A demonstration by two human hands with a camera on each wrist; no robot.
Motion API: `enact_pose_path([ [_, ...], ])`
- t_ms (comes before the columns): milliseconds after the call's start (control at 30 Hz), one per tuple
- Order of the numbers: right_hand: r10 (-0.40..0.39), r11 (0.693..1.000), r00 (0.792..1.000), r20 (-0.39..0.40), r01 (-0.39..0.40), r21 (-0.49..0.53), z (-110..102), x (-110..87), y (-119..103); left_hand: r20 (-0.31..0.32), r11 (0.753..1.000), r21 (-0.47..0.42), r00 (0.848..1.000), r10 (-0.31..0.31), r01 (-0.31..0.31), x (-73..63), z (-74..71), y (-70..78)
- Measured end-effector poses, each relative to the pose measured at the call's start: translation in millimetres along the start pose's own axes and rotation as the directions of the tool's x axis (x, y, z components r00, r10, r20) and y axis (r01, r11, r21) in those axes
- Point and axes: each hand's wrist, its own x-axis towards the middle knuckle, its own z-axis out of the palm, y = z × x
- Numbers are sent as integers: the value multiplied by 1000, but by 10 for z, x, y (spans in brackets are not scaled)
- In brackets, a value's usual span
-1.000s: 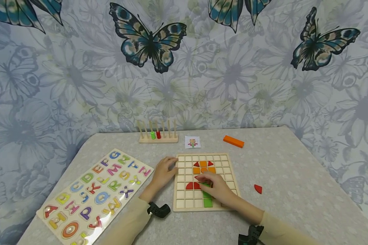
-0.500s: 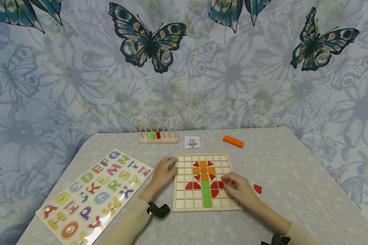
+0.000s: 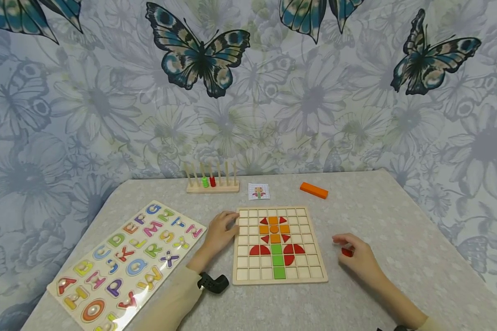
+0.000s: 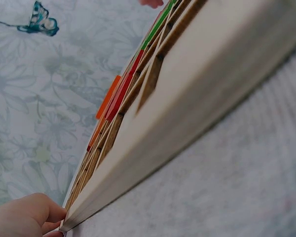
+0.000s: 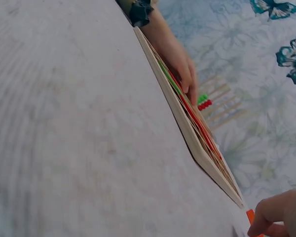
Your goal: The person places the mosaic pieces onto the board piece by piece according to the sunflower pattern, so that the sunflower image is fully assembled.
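Note:
A square wooden grid board [image 3: 310,273] lies on the table, bearing orange squares with an orange circle [image 3: 274,229], small red triangles, a green column [image 3: 278,261] and red quarter-circle pieces [image 3: 294,249]. My left hand [image 3: 219,233] holds the board's left edge near its far corner; in the left wrist view the fingers [image 4: 37,210] sit right at that corner. Off to the right, my right hand [image 3: 360,259] is over a loose red quarter-circle piece [image 3: 347,252], which shows between the spread thumb and index finger, its near part hidden behind the thumb.
An alphabet puzzle board [image 3: 126,266] lies at the left. Along the back are a peg stand [image 3: 213,188] with green and red beads, a small pattern card [image 3: 258,191] and an orange bar [image 3: 314,190]. A butterfly-print cloth hangs behind the table.
My right hand has left the board, uncovering another red quarter-circle in its right half, and has moved right to the loose red piece. The left hand has stayed at the board's edge.

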Motion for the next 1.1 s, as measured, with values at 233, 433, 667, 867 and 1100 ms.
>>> enact_pose_path([
  [233, 42, 998, 998, -48, -44, -35, -74, -18, 7, 0, 1000, 3, 1000, -4, 4, 12, 3, 0],
  [433, 21, 998, 996, -83, -25, -50, -48, -22, 47, 0, 1000, -4, 1000, -9, 9, 8, 4, 4],
  [667, -6, 998, 990, -141, -3, -64, -4, -29, 64, 1, 1000, -12, 1000, -8, 8, -2, 3, 7],
  [867, -53, 998, 989, -139, 50, -24, 20, -42, 35, 0, 1000, -16, 1000, 11, -11, -4, 3, 0],
  [1100, -84, 994, 988, -130, 93, 65, 29, -38, 49, 2, 1000, -11, 1000, 3, -3, 0, 3, 4],
])
